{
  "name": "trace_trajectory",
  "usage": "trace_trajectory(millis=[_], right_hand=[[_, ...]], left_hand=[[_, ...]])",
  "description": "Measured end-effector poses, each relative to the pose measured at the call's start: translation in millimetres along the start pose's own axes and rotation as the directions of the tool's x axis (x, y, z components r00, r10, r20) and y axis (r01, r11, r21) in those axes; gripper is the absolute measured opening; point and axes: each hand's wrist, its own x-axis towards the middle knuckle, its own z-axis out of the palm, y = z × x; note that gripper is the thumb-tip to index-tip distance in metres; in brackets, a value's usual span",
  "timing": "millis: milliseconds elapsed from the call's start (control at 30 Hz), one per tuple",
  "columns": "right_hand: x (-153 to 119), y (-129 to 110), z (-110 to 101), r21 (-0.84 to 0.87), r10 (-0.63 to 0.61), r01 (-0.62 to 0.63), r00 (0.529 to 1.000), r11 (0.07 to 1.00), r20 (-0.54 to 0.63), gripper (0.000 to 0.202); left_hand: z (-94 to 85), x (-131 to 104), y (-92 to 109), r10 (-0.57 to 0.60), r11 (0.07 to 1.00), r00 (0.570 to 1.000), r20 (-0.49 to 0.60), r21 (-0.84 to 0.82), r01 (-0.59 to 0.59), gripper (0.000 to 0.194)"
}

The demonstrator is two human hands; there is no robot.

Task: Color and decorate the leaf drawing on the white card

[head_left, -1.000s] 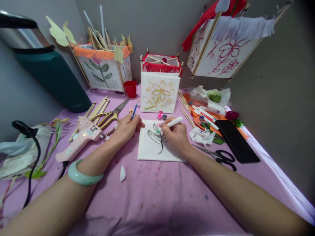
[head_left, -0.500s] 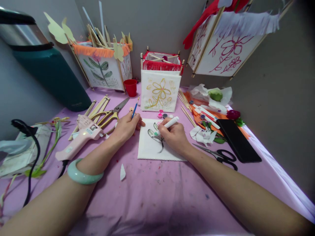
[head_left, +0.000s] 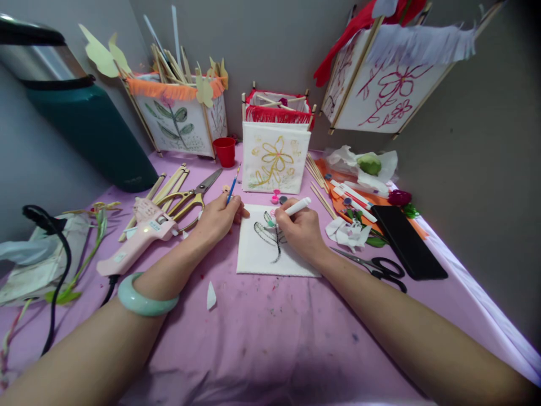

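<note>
My right hand is closed around a white marker with a green tip end. That tip is at the upper leaves of a dark plant drawing on a square white sheet. A little pink shows at the top of the drawing, partly hidden by my fingers. Between the thumb and fingers of my left hand is a slim blue paintbrush, bristles pointing up. This hand rests by the sheet's upper left edge. Small paint pots stand just behind the sheet.
Gold-handled scissors, a pink glue gun and wooden sticks lie left. Black scissors, a black phone and crumpled paper lie right. Behind stand a red cup, painted lanterns and a teal bottle.
My right hand and the marker have shifted slightly up and to the right, from the left leaf to the upper leaf. My left hand stays with the paintbrush in place.
</note>
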Motion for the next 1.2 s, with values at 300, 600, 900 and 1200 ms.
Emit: trace_trajectory(millis=[300,600,900,1200], right_hand=[[-3.0,0.1,0.7,0.075,0.023,-0.028,0.998,0.997,0.065,0.015],[-2.4,-0.7,0.3,0.036,0.012,-0.016,0.994,0.999,0.108,0.017],[1.2,1.7,-0.7,-0.019,-0.021,0.022,1.000,1.000,0.009,0.016],[-1.9,1.1,1.6,0.062,0.014,-0.021,0.994,0.998,0.105,0.015]], left_hand=[[-1.0,-1.4,1.7,0.005,1.000,1.000,0.012,0.008,-0.005,0.032],[-0.2,0.0,-0.8,0.023,1.000,1.000,0.015,0.021,-0.024,0.036],[-0.9,-0.9,-0.4,0.029,0.999,0.999,0.013,0.031,-0.029,0.037],[-0.6,-1.0,0.1,0.016,1.000,1.000,0.000,0.019,-0.016,0.035]])
